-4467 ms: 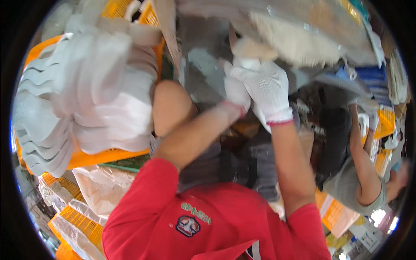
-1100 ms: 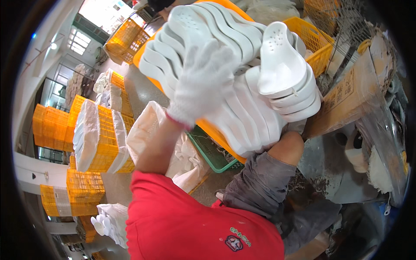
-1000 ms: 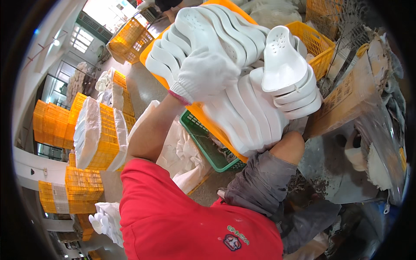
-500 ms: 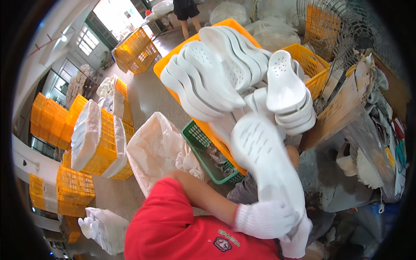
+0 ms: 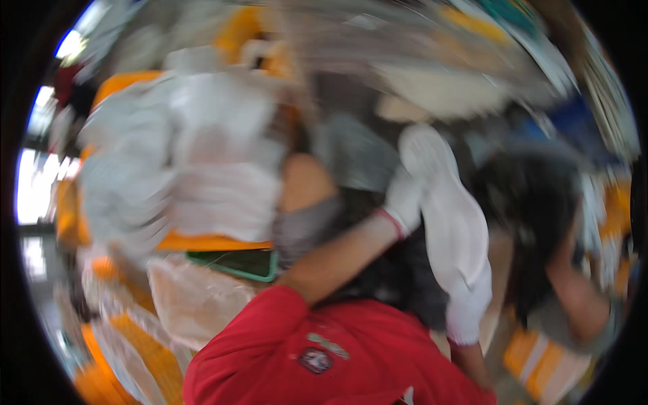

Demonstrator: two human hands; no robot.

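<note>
A white shoe sole (image 5: pixel 453 223) is held tilted in front of my body, its long axis running away from me. My left hand (image 5: pixel 405 200), in a white knitted glove, closes on its left edge near the far end. My right hand (image 5: pixel 469 307), gloved likewise, grips its near end. Motion blur hides the single fingers. To the left, many more white soles (image 5: pixel 223 162) lie stacked in an orange crate (image 5: pixel 196 241), all strongly smeared.
A green basket (image 5: pixel 251 264) and a pale sack (image 5: pixel 196 297) stand by the crate's near side. At right, close to my right arm, another person's dark-haired head (image 5: pixel 530 209) and bent arm (image 5: pixel 574 290) show. An orange-and-white box (image 5: pixel 543 364) sits at lower right.
My view has swung to the right, so the crate now appears at left and another person at right. The sole has moved along with both my hands, and my left hand now grips nearer its far end.
</note>
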